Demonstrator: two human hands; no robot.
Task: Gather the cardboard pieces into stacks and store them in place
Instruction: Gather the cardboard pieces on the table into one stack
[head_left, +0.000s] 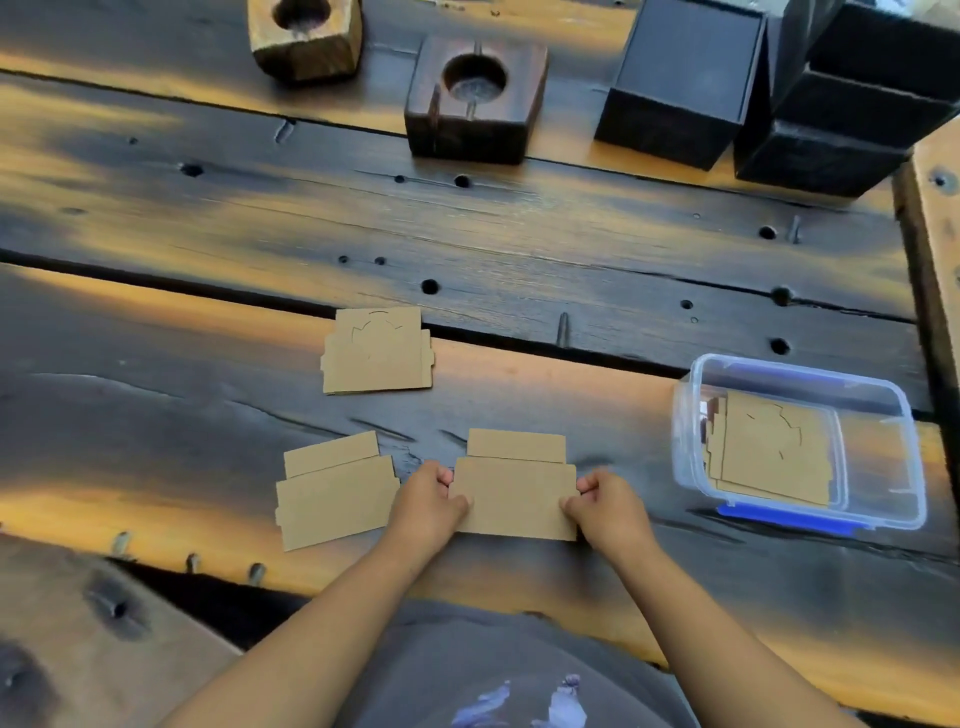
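Note:
A brown cardboard stack (514, 488) lies flat on the dark wooden table (519, 234) in front of me. My left hand (428, 501) pinches its left edge and my right hand (605, 506) pinches its right edge. Just to the left lies a second cardboard stack (332, 491), slightly turned. Farther back sits a third cardboard stack (376, 351) with cut lines on its top. At the right stands a clear plastic container (685, 415) with a blue clip, holding several cardboard pieces (769, 449).
At the back stand a dark wooden block with a round hole (475, 101), a lighter wooden block (306, 36) and black boxes (685, 78). A raised wooden rail (935, 208) borders the table on the right. Gaps run between the planks.

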